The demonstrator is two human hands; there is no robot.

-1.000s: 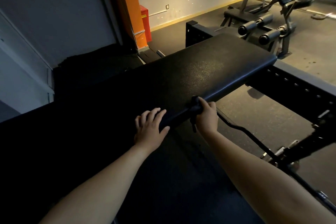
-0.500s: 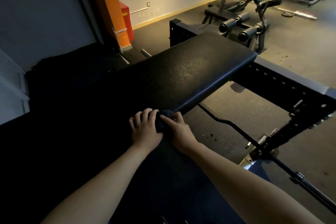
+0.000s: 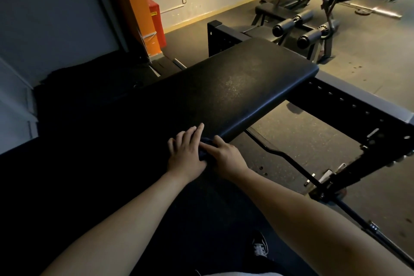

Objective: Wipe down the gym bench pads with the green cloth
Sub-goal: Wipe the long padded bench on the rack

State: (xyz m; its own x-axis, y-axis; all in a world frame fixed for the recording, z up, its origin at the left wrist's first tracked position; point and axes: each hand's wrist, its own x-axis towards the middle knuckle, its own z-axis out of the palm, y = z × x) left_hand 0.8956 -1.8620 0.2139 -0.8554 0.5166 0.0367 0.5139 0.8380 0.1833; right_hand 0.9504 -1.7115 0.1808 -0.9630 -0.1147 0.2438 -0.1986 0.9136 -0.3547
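A long black bench pad (image 3: 235, 89) runs from the near left to the far right. My left hand (image 3: 187, 153) lies on its near end with fingers stretched flat. Right beside it, my right hand (image 3: 226, 155) holds a dark bunched cloth (image 3: 205, 148) against the pad's near edge. Only a small fold of the cloth shows between the two hands, and it looks almost black in this dim light. The hands touch each other.
A black steel frame (image 3: 349, 105) with holes runs along the right of the pad. A curl bar (image 3: 289, 159) lies on the floor below. Another bench with roller pads (image 3: 298, 27) stands at the back right. An orange post (image 3: 139, 6) is at the back left.
My right hand slid the cloth leftward along the pad's near edge until it met my left hand. The view has shifted a little. My left hand has stayed flat on the pad.
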